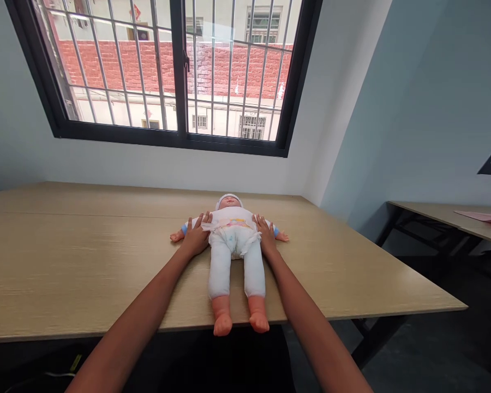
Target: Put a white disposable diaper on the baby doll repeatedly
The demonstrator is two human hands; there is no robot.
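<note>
Doll [230, 215] lay face-up on the table [106, 262], stretched from twelve o'clock to six. The left hand [196, 237] rested at its nine o'clock side, the right hand [265, 234] at three, both unclenched and equally close to the diaper [234, 240].

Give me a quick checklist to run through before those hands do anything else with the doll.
1. Doll on its back on the table: ok.
2. Left hand at one side of the doll's body: ok.
3. Right hand at the other side: ok.
4. Diaper on the doll's hips: ok.
5. Diaper fastened at both sides: cannot tell, too small to see.
6. Feet well back from the near edge: not ok, the toes seem to jut past it.
</note>
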